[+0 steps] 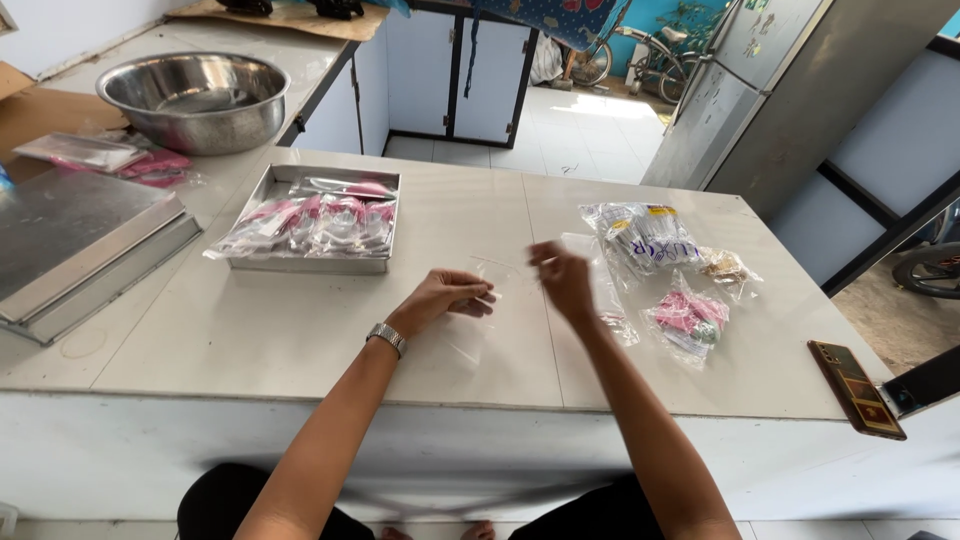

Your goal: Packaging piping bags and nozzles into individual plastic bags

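Left hand [440,298] pinches the edge of a clear plastic bag [478,300] lying mid-worktop [300,340]. Right hand [563,281] hovers beside it, fingertips pinched together; whether they grip anything cannot be told

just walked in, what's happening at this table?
A person at a pale table is working a small clear plastic bag with both hands: left hand pinches one edge, right hand is raised beside it. A metal tray of filled pink packets sits to the left; bags of supplies and a phone lie to the right.
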